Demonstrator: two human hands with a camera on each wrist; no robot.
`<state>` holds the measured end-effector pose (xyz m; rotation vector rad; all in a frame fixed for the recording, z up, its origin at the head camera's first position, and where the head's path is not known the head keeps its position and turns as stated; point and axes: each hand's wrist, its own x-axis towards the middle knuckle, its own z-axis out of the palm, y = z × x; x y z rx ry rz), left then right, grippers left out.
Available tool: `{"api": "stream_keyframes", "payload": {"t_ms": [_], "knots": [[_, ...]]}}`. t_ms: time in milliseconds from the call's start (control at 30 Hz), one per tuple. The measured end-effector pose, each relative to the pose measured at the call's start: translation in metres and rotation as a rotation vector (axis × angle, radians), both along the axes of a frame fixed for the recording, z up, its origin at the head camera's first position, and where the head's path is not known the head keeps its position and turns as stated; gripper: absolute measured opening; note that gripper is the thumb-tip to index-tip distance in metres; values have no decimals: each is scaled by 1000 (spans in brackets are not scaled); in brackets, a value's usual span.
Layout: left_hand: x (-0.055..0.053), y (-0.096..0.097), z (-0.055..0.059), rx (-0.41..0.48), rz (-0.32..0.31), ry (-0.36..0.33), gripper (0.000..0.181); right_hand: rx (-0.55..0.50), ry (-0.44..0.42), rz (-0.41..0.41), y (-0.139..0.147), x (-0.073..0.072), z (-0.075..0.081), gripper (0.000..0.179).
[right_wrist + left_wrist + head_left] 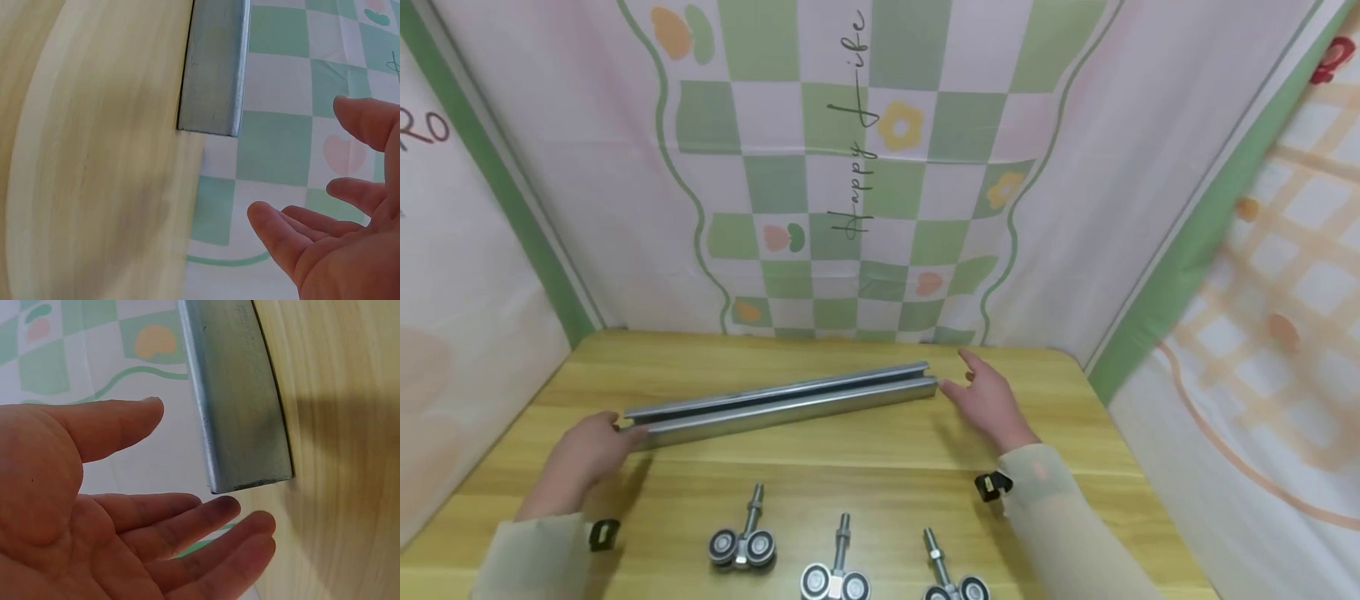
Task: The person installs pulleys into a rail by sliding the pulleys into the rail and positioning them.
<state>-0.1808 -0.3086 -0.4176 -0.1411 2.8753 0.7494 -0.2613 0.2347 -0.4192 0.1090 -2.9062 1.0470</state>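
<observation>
- Wood-grain desk [865,471]
- Steel C-channel rail [790,414], which lies slantwise on it
- Left grip [587,452]: thumb and fingers wide apart, holding nothing, by the rail's left end
- Right grip [991,408]: likewise parted, holding nothing, near its right end
- Three roller trolleys [742,550], nearer the person

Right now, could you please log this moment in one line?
left hand: near rail end | right hand: near opposite end | rail: on table | three rollers: on table
</observation>
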Motion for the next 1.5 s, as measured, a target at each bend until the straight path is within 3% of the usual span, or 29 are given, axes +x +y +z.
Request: {"api": "stream_keyframes", "payload": {"t_ms": [400,533,700,800,1067,1133,1267,1367,1500], "knots": [[-6,-4,-9,2,-16,27,63,-18,0,48,-20,-19,-12,67],[-6,-5,-10,12,22,15,67,-23,-32,69,-27,-24,-15,62],[-8,-7,-10,7,76,37,67,33,-52,87,-31,-31,-22,60],[-9,-7,-11,9,64,48,62,82,-46,110,-33,-35,-27,63],[-16,-13,-16,52,65,-5,68,240,-56,175,-36,-43,-27,70],[-19,-14,-18,38,54,0,67,271,-57,194,-37,-46,-25,68],[-25,-12,-10,-24,15,10,58,308,-65,228,-38,-50,-18,64],[-33,-8,-2,-80,-27,13,45,328,-78,227,-37,-53,-14,63],[-42,-3,-1,-128,-78,39,38,350,-88,205,-35,-55,-12,61]]}}
